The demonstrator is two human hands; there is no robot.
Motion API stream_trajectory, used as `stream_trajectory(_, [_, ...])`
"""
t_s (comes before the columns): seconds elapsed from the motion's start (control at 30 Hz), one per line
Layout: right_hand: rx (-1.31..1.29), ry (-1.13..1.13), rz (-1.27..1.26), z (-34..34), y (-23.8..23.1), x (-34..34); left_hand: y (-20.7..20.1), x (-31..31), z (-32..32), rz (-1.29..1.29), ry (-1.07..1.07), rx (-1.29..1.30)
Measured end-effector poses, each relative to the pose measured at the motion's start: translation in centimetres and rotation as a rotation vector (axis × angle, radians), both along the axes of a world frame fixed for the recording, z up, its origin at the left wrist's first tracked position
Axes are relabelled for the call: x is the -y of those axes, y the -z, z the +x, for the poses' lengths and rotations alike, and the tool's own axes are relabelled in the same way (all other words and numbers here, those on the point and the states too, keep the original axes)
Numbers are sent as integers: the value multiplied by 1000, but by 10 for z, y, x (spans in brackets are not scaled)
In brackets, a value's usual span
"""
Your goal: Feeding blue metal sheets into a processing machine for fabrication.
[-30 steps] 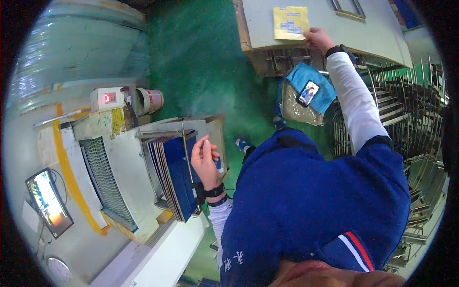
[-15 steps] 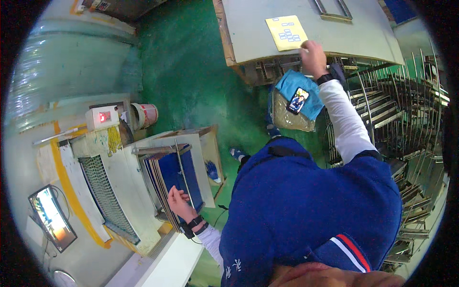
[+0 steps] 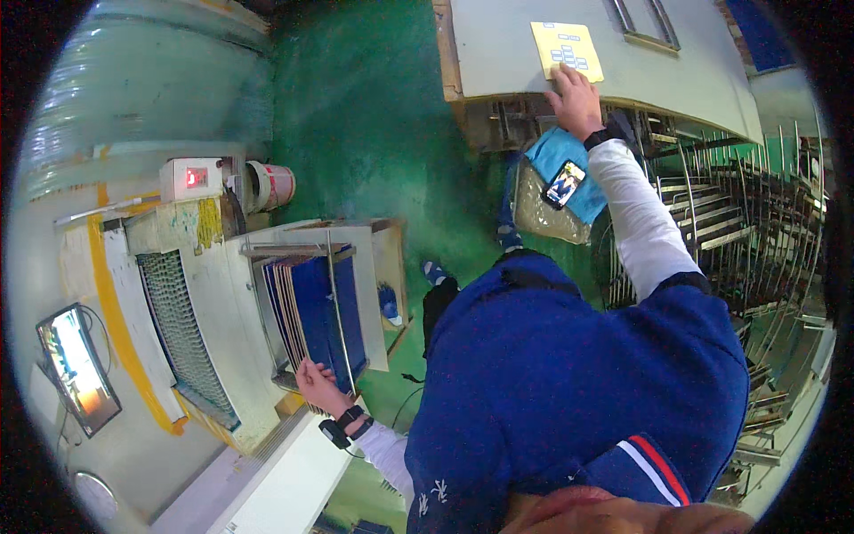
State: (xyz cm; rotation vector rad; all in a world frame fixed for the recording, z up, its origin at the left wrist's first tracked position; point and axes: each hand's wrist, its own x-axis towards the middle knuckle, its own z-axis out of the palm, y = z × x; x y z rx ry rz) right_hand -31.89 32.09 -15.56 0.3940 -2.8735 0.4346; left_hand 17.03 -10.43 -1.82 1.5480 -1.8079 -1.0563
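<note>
My right hand (image 3: 578, 104) reaches forward to the grey-white tabletop (image 3: 516, 67), its fingers stretched out with the tips on the lower part of a yellow sheet (image 3: 544, 40) printed with small boxes. Down on the left, my left hand (image 3: 322, 390) is beside a metal rack (image 3: 331, 294) of upright blue panels (image 3: 313, 307) with pale edges. Its fingers are loosely bent and apart, near the lower ends of the panels. Whether they touch a panel I cannot tell. Nothing shows in either hand.
A lit phone (image 3: 565, 184) lies on a blue cloth (image 3: 583, 156) over a clear plastic bag (image 3: 538, 209). Metal racks (image 3: 729, 222) crowd the right. Left stand a machine with a ridged bed (image 3: 187, 329), a control box (image 3: 190, 179), a bucket (image 3: 273, 185) and a monitor (image 3: 78, 369).
My right hand has moved from the sheet's lower right corner onto its lower part, fingers now extended. My left hand has shifted slightly down along the panels. The whole view has turned a little.
</note>
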Motion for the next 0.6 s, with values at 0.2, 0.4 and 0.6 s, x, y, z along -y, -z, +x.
stream_trajectory(0.2, [-55,-44,-16,50,0,43,22,71,40,-419,198,450])
stream_trajectory(0.4, [595,-167,-295,157,102,103,45,152,70,-641,292,507])
stream_trajectory(0.6, [1067,-290,-577,278,112,191,66,229,106,-547,369,602])
